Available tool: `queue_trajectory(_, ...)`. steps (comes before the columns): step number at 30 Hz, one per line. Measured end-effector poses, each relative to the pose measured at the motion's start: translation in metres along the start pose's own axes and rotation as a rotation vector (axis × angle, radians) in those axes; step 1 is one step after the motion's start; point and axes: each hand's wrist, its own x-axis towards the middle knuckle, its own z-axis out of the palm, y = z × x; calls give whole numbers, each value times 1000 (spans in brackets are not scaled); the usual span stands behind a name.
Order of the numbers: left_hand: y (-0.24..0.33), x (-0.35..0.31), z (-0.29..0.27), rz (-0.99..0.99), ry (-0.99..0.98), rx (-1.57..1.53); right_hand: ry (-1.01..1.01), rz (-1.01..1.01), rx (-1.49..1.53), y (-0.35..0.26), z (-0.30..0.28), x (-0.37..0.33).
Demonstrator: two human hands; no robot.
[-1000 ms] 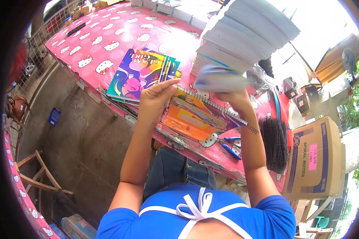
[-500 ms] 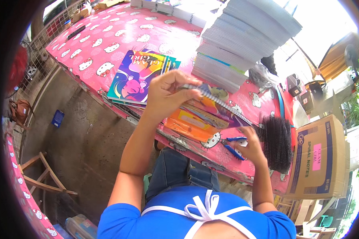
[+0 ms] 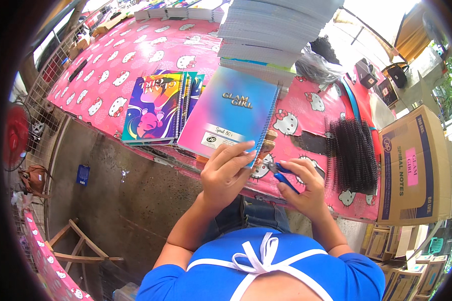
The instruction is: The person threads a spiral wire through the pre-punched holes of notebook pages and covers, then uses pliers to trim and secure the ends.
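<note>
A spiral notebook (image 3: 226, 113) with a pink and blue cover lies tilted in front of me, its blue coil running down the right edge. My left hand (image 3: 222, 173) grips its lower right corner, fingers over the cover. Blue-handled wire cutters (image 3: 288, 181) sit in my right hand (image 3: 309, 188), which is closed around the handles. Their grey jaws point left at the coil's lower end; whether they touch it I cannot tell. To the left, purple and yellow notebooks (image 3: 153, 110) lie in a pile, partly overlapped by the pink and blue one.
A tall stack of bound paper (image 3: 266, 42) rises behind the notebook. Black spiral coils (image 3: 353, 155) lie in a bundle at the right, beside a cardboard box (image 3: 419, 165). A crumpled plastic bag (image 3: 316, 67) is behind them. Pink patterned cloth (image 3: 105, 85) covers the table.
The notebook has turned from nearly edge-on to cover up, and my left hand has moved down to its lower corner. My right hand has brought the cutters left, beside the coil.
</note>
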Motion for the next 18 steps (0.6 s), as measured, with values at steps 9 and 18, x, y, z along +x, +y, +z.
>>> queue_trajectory(9,-4,-4,10,77,85,17,-92,402,465,-16,9,-3)
queue_trajectory(18,-1,1,9,97,103,62,-87,257,263,-17,9,-2)
